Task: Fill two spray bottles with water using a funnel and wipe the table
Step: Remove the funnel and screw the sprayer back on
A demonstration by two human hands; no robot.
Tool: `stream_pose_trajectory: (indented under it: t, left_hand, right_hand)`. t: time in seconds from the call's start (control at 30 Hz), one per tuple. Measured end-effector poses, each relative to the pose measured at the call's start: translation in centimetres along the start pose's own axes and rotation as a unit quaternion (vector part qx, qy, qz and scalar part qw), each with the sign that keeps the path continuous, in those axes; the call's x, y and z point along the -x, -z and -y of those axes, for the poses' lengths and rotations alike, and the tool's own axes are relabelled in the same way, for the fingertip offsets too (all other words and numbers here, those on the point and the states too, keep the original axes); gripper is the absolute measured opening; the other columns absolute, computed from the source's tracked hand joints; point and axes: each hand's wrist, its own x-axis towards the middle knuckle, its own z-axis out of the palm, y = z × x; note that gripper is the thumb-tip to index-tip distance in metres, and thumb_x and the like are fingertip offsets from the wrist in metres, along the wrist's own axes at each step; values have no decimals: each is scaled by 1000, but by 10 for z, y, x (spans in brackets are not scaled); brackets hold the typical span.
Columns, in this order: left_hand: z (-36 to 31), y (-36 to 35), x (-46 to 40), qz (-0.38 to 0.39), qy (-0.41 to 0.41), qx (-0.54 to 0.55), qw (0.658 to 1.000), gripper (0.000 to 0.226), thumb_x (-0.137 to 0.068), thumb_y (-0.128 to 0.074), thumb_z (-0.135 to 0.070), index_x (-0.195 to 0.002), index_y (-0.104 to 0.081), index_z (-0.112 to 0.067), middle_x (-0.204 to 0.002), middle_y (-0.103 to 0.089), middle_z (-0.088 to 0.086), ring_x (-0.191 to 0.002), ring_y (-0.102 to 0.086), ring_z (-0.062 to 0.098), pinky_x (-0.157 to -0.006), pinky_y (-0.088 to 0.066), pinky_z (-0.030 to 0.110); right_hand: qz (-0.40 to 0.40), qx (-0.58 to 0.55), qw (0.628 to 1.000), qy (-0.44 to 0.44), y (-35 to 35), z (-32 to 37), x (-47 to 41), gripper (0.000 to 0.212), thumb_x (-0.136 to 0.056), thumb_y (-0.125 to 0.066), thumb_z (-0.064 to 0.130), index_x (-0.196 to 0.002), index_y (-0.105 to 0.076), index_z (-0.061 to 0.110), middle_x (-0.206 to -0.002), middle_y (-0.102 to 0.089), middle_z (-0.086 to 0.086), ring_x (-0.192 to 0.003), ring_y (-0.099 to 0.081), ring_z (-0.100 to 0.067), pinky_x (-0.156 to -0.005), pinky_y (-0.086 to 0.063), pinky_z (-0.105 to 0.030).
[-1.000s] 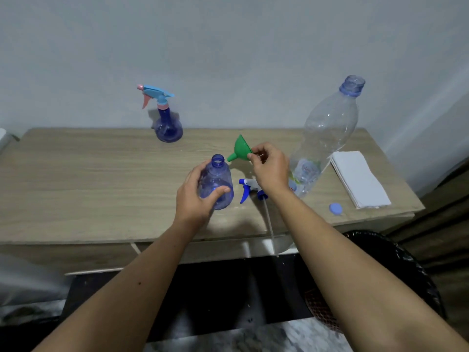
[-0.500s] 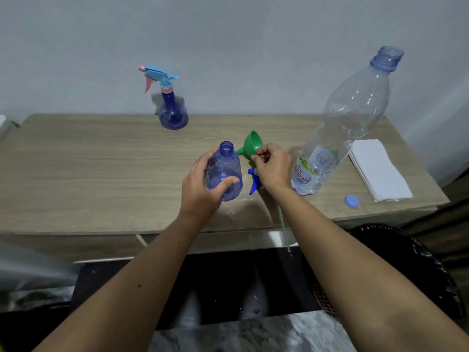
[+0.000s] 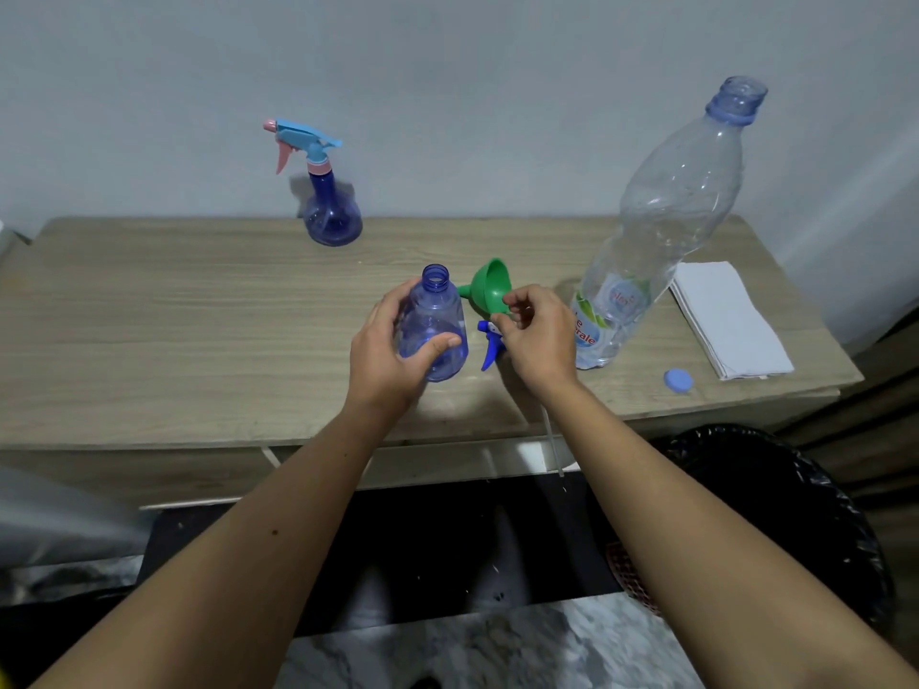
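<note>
A plain pale wall backs the light wood-grain surface [image 3: 174, 310] where I am working, seen from my head camera looking down over both forearms. My left hand [image 3: 385, 350] curls round the small translucent blue plastic bottle [image 3: 433, 326], which stands upright near the front edge with its threaded neck uncapped. My right hand [image 3: 534, 335] pinches the rim of the green plastic funnel [image 3: 490, 285] between thumb and fingertips, holding it tilted just beside the bottle's mouth, spout pointing left toward the neck but not yet in it. To seat it well, I judge I should swing the spout upright, drop it straight into the neck, and keep my left hand steadying the bottle, since an empty one that light would tip easily. Under my right hand lies the blue and white trigger spray head [image 3: 490, 343], its thin dip tube running toward the front edge. The second spray bottle, dark blue with a light blue and pink trigger [image 3: 325, 201], stands capped at the back by the wall. The large clear plastic water bottle [image 3: 661, 231] stands uncapped to the right, water only in its bottom, its blue cap [image 3: 678, 379] lying near the front edge beside a folded white cloth [image 3: 728, 318]. A black bin [image 3: 795, 514] sits on the floor below right.
</note>
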Motion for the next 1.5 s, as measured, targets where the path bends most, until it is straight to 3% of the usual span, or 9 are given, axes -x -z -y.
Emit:
stream_pose_trajectory:
  t: [0.13,0.27,0.47,0.7,0.9,1.13,1.3,1.43,1.5]
  left_hand:
    - [-2,-1,2,3,6,0,1000,67,-81,-90,-21,-140,-59,-27,-133,-69,-10,-124,-66,10,-110,-53,43]
    - [-5,0,3,5,8,5,1000,67,-81,-90,-23,-141,-60,-25,-133,-69,-9,-123,-66,8,-110,-53,38]
    - [-6,0,3,9,8,3,1000,65,-82,-90,-21,-140,-60,-24,-132,-70,-8,-122,-66,7,-109,-53,34]
    - [-4,0,3,9,7,2,1000,67,-83,-91,-20,-142,-59,-23,-133,-69,-8,-123,-66,6,-109,-53,33]
    - [-5,-1,3,4,8,6,1000,68,-82,-91,-19,-142,-59,-23,-132,-69,-9,-122,-66,5,-107,-52,25]
    - [-3,-2,3,2,4,13,1000,68,-81,-92,-19,-140,-60,-23,-131,-71,-8,-121,-67,6,-106,-50,23]
    - [-3,-2,3,-2,6,10,1000,65,-80,-92,-20,-137,-61,-26,-128,-71,-10,-119,-67,6,-105,-50,22]
    - [-5,-1,4,2,10,13,1000,64,-80,-93,-17,-134,-60,-31,-127,-71,-13,-117,-67,5,-104,-51,22]
    - [-5,0,5,-1,11,13,1000,65,-79,-93,-18,-133,-60,-34,-127,-71,-13,-117,-68,6,-105,-51,26]
  right_hand:
    - [-23,7,1000,-7,15,-6,23,17,-87,-81,12,-102,-73,12,-96,-66,0,-84,-67,-22,-83,-56,-37]
    - [-20,42,998,-50,22,-12,43,25,-92,-77,19,-114,-73,9,-109,-69,-6,-93,-67,-25,-84,-40,-22]
    - [3,82,992,-98,14,-13,51,43,-97,-73,35,-129,-67,6,-124,-62,-11,-115,-58,-29,-98,-44,-39]
    - [-6,63,988,-144,11,-9,52,40,-95,-75,38,-120,-67,8,-116,-69,-9,-110,-62,-29,-89,-42,-33]
    - [5,69,984,-162,13,-3,51,40,-96,-73,32,-127,-71,7,-122,-67,-14,-115,-62,-32,-97,-47,-38]
    - [-30,-54,982,-177,21,10,56,42,-93,-75,30,-129,-71,9,-121,-70,-13,-116,-64,-26,-101,-44,-28]
    - [-29,-201,964,-174,33,31,51,32,-96,-75,23,-126,-71,14,-67,-58,7,-59,-54,-3,-69,-52,-22]
    - [-15,-256,961,-104,52,54,41,31,-102,-66,7,-133,-64,7,-83,-61,7,-62,-58,6,-69,-48,-9]
    - [2,-274,959,-76,61,70,34,34,-102,-65,9,-135,-62,13,-100,-70,4,-82,-70,-2,-85,-58,-24]
